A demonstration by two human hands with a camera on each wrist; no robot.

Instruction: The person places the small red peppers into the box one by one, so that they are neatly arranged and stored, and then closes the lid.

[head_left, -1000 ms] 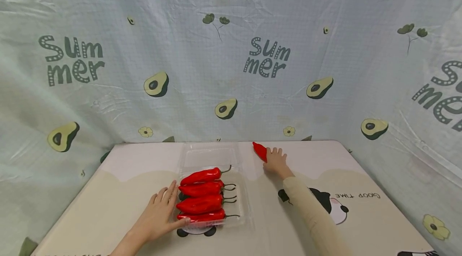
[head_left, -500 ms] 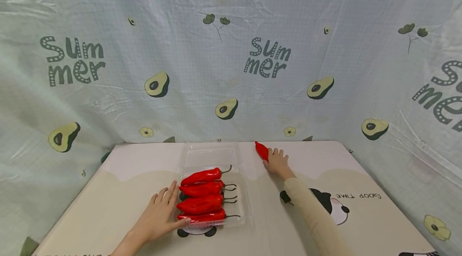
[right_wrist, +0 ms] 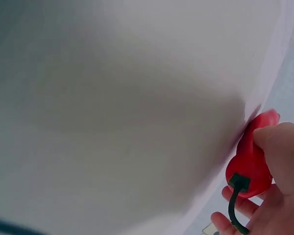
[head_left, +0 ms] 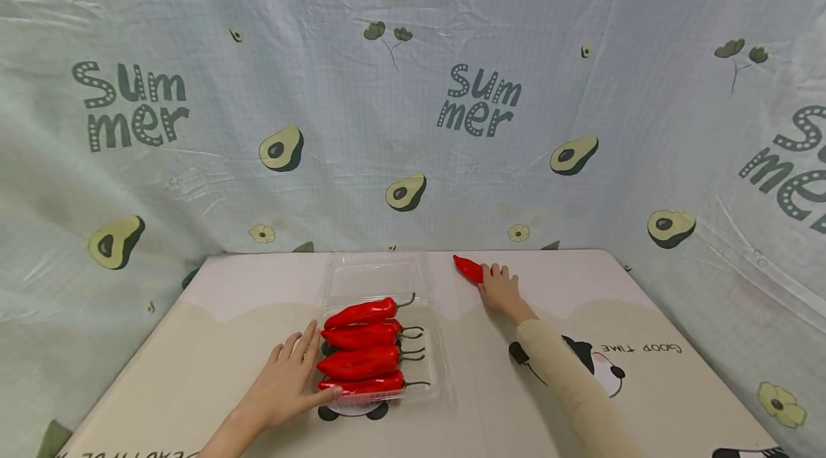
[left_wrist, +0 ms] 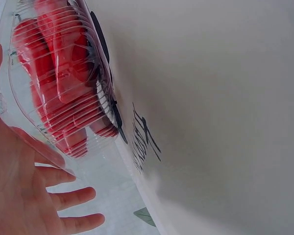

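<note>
In the head view my right hand point(head_left: 502, 293) holds a red chili pepper point(head_left: 467, 268) at the table's far side. Its tapered tip points back and left. The right wrist view shows the thumb against this pepper point(right_wrist: 248, 169), the fingers on its other side, and a dark green stem curving down. My left hand point(head_left: 284, 383) lies with spread, fairly straight fingers along the left side of a clear plastic clamshell container point(head_left: 440, 365), thumb at its front corner. Several red peppers point(head_left: 361, 363) lie side by side inside, stems toward the right.
The container's clear lid point(head_left: 374, 275) lies open toward the back. A pale table mat point(head_left: 193, 372) with panda prints and lettering covers the table. Behind it hangs a curtain point(head_left: 335, 99) printed with avocados, close to the table's back edge.
My right hand has shifted slightly to the right with the pepper, which now lies more sideways than before. The left hand and the container have stayed in place.
</note>
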